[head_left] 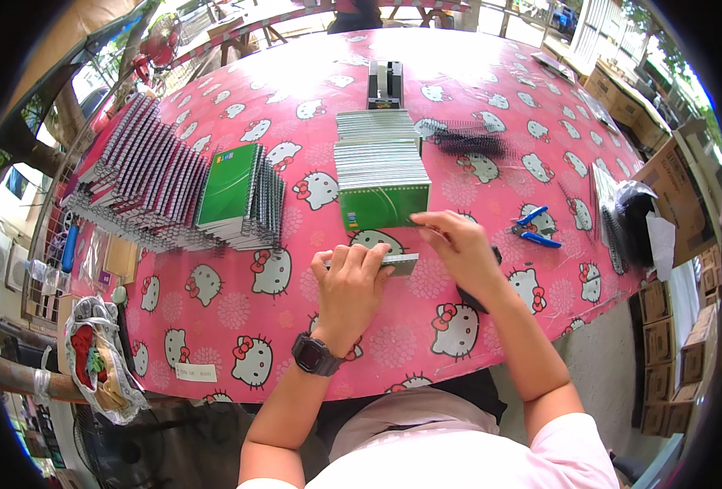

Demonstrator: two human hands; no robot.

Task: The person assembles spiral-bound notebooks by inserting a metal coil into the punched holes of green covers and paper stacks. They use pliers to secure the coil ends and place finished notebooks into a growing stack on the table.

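Keep the edges even

The left hand (349,284) holds a small, flat, white-edged paper pad (404,263). A snug, soft grip should keep it straight. Just right of it, the right hand (460,246) has bent fingers, slightly apart; I can't tell if they touch anything. Beyond both hands sits a long, green-fronted paper row (387,205).
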